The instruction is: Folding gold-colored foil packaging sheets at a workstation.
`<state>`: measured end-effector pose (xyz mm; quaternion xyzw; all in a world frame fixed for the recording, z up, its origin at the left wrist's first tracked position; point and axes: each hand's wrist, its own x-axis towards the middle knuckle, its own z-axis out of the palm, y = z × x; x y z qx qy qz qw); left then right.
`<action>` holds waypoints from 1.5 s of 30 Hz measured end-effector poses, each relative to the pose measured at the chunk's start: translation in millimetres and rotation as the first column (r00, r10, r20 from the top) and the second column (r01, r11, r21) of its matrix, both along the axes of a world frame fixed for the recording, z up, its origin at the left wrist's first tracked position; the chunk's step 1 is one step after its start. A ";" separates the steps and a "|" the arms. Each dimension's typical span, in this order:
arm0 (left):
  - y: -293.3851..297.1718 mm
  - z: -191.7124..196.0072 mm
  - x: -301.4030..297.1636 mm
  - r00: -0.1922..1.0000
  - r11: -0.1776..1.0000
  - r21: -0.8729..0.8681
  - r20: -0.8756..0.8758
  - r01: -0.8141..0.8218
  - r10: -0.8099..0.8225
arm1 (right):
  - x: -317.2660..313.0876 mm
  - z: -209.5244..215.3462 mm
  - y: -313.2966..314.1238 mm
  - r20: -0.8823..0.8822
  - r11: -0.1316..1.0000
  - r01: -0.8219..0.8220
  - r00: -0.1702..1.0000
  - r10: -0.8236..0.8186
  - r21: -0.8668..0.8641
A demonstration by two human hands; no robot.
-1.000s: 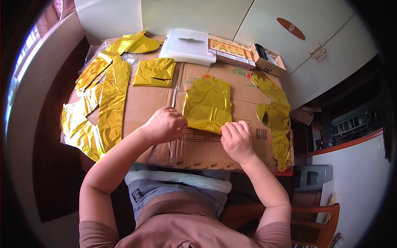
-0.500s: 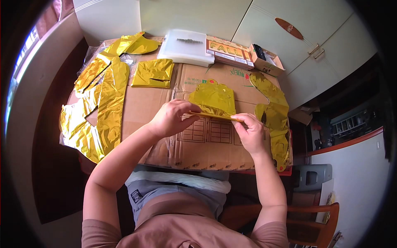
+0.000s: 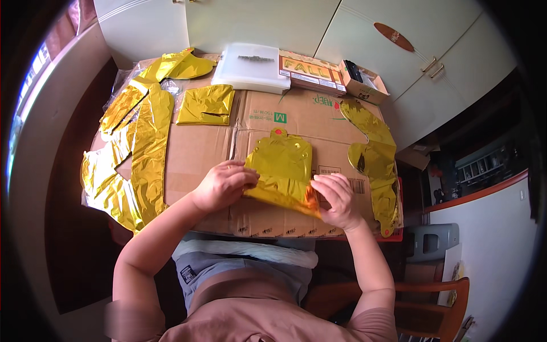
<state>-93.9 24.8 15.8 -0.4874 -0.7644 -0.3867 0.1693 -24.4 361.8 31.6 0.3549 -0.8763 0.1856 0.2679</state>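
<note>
A folded gold foil balloon [image 3: 279, 162] lies on the flattened cardboard [image 3: 199, 151] in front of me, with a red dot on the tab at its far end. My left hand [image 3: 224, 183] pinches its left edge near the fold. At its right edge, my right hand [image 3: 337, 199] has fingers and thumb closed on the foil. The near part of the balloon bulges up, creased and slightly lifted between both hands; its underside is hidden.
Large flat gold foil pieces [image 3: 149, 148] cover the left side, beside a folded gold foil packet [image 3: 206, 104]. Another wavy gold foil balloon [image 3: 380, 171] lies along the right edge. At the back stand a translucent plastic case [image 3: 248, 71], a printed box [image 3: 312, 73] and an open small carton [image 3: 364, 85].
Both hands have come nearer to me with the balloon. Its near part, earlier held as a narrow folded edge, is now spread wider, and the tab end has slid nearer too.
</note>
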 end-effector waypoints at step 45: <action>-21.9 0.0 90.9 0.987 0.976 -0.152 0.021 -0.155 0.160 | 55.8 -17.3 -24.7 0.087 0.998 0.032 0.996 -0.027 -0.056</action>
